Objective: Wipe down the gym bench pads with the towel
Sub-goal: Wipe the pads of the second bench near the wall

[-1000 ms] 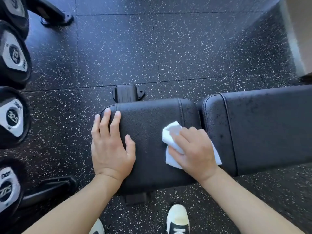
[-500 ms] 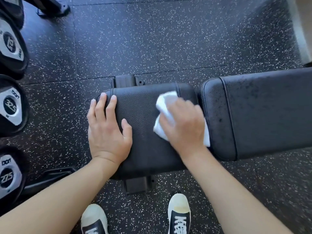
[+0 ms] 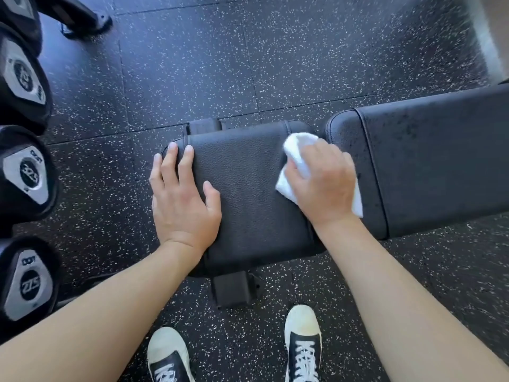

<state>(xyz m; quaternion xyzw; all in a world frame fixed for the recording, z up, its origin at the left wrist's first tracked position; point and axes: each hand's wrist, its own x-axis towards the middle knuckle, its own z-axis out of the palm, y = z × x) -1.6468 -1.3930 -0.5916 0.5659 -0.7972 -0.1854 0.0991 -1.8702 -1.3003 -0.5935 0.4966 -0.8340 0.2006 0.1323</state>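
A white towel [image 3: 296,158] is bunched under the right hand [image 3: 323,183], whose fingers are curled over it, and it is pressed onto the far right corner of the black seat pad [image 3: 248,199], beside the gap to the back pad [image 3: 435,161]. The left hand [image 3: 183,199] is laid flat on the seat pad's left end, fingers straight and slightly spread, holding nothing. Dumbbells [image 3: 27,175] are racked at the left over a speckled floor [image 3: 248,64], and two shoes [image 3: 303,343] are seen below the bench.
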